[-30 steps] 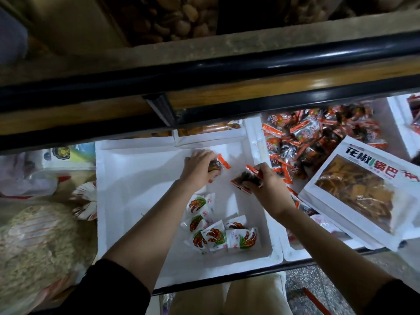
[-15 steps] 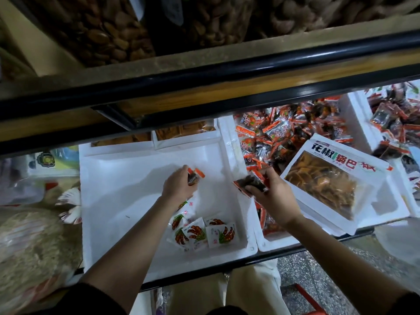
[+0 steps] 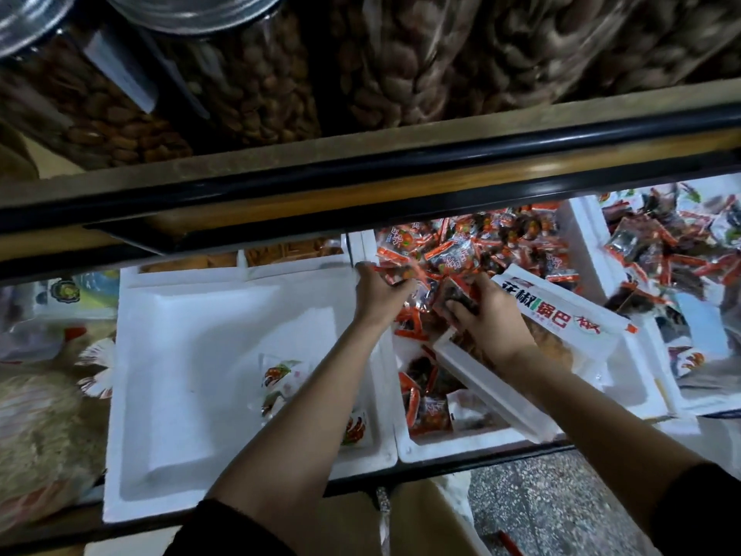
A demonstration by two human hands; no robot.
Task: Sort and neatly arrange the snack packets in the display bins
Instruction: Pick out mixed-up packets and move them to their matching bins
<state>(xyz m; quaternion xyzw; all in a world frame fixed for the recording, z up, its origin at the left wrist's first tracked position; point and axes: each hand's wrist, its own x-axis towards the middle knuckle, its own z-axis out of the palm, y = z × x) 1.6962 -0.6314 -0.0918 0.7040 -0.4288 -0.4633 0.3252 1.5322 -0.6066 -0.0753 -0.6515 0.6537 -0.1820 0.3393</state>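
A flat white bag [image 3: 561,315] printed "花椒锅巴" in black and red characters lies tilted across the right side of the middle foam bin [image 3: 461,439]; the print on the small packets is too blurred to read. Over that bin's far left corner the left hand [image 3: 379,292] curls its fingers round one of the heaped orange-edged packets [image 3: 481,250], while the right hand [image 3: 487,315], just right of it above the bin's centre, pinches a dark packet [image 3: 455,296] between thumb and bent fingers. A few claw-printed white packets [image 3: 280,375] lie in the neighbouring foam bin [image 3: 180,355] touching the middle bin's left wall.
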